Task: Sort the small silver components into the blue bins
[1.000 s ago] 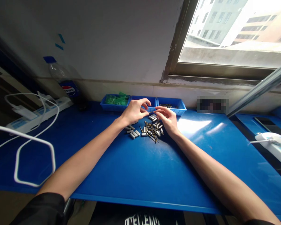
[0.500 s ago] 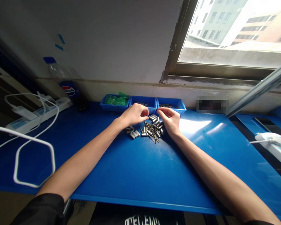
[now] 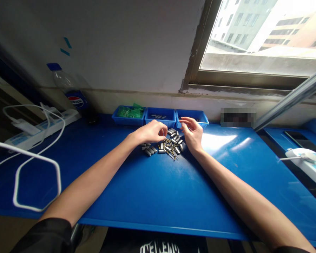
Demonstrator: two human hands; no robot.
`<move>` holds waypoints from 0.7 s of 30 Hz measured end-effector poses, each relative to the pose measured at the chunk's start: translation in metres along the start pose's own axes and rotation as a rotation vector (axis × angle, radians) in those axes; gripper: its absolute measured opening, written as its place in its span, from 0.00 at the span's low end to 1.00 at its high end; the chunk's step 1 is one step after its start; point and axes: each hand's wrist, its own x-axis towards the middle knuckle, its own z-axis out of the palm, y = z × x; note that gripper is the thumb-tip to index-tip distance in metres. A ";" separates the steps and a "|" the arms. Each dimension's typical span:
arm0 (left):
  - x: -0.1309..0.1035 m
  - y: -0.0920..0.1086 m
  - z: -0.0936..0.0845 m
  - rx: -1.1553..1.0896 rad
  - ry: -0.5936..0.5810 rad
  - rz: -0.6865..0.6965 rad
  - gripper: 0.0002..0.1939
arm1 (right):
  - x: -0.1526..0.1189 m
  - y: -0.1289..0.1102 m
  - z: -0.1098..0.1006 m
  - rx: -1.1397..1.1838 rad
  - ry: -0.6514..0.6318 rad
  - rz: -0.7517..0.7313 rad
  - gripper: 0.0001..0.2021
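Note:
A heap of small metal parts lies on the blue table, with brass-coloured pins [image 3: 169, 143] in its middle and short grey metal blocks [image 3: 151, 151] around them. My left hand [image 3: 154, 131] reaches over the heap's left side, its fingers curled down and closed at the pins. What the fingertips hold, if anything, is too small to make out. On the other side of the heap, my right hand [image 3: 192, 133] is raised in front of the right blue bin [image 3: 205, 121]. Its thumb and fingers are apart, and nothing shows between them.
Against the wall, a middle bin [image 3: 163, 123] holds a few grey blocks and a left bin [image 3: 129, 121] holds green pieces. A cola bottle [image 3: 76, 100] and a power strip [image 3: 42, 128] with white cables stand left. Another power strip [image 3: 309, 163] is at right.
My left hand has come down slightly toward the pins. The fingers of my right hand have spread from a pinch at the right bin. The middle bin's contents show more now.

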 end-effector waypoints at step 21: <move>0.002 0.002 0.011 -0.006 -0.024 -0.171 0.12 | 0.001 -0.003 0.002 0.062 -0.036 0.046 0.11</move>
